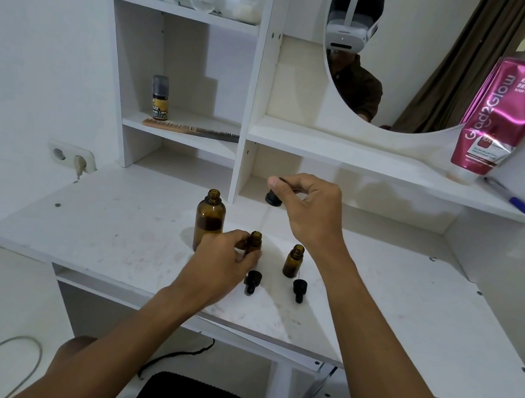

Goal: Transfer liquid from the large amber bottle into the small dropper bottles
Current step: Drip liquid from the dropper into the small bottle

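— What have we got on the desk (115, 237)?

— Our left hand (227, 255) grips a small dropper bottle (254, 244), uncapped, just right of the large amber bottle (208, 221). Our right hand (311, 212) pinches a black dropper cap (274, 197) above it.

— And nearer us?

— A second small bottle (293, 261) stands right; two black caps (252, 282) lie on the near side.

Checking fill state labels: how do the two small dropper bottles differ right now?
The left small bottle is gripped by the left hand; the right small bottle stands free. The left one sits beside the large amber bottle; the right one is farther away. Both are amber, upright, uncapped.
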